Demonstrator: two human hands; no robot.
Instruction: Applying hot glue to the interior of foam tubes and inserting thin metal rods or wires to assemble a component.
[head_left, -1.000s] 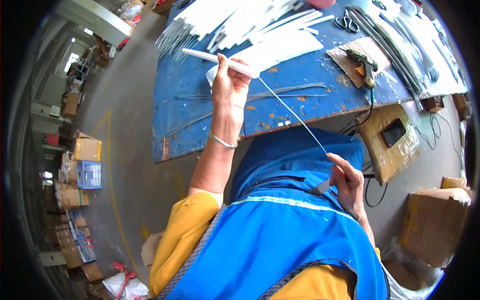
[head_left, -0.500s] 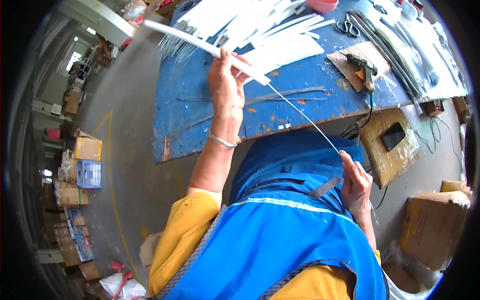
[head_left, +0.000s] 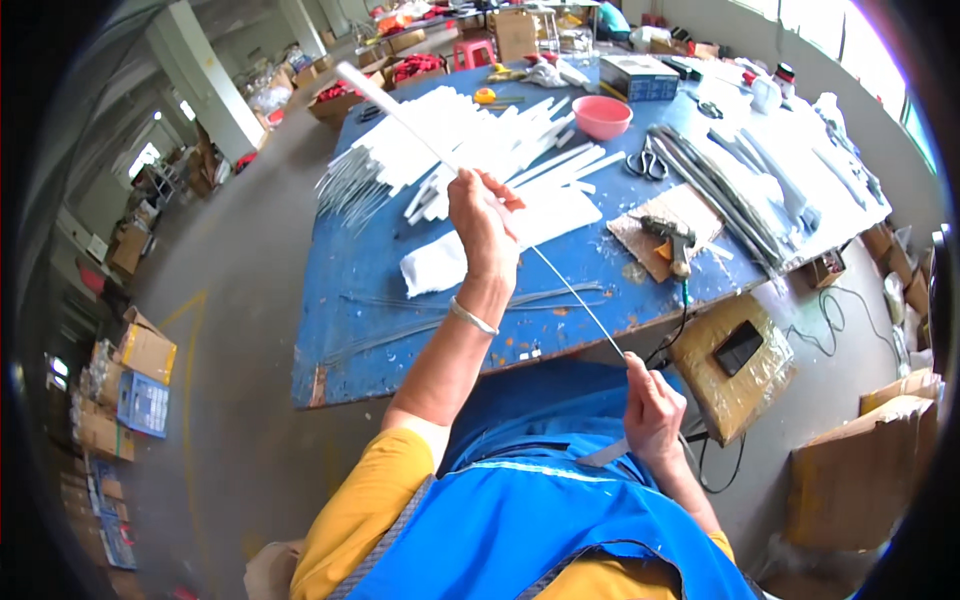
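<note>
The left hand (head_left: 485,225) is raised over the blue table (head_left: 400,300), pinching a white tube (head_left: 395,108); the right hand (head_left: 652,412), below the table's edge, grips what seems a thin wire (head_left: 580,296). Keep it taut and aligned with the tube.

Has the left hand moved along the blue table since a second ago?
Yes. The left hand, gripping the white tube, moved away from the blue table's near edge toward the white strip pile.

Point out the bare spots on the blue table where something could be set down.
Bare room: the near left corner of the blue table, left of the crumpled white cloth, though thin wires cross it toward the edge. Crowded: the pile of white strips, pink bowl, scissors and glue gun.
</note>
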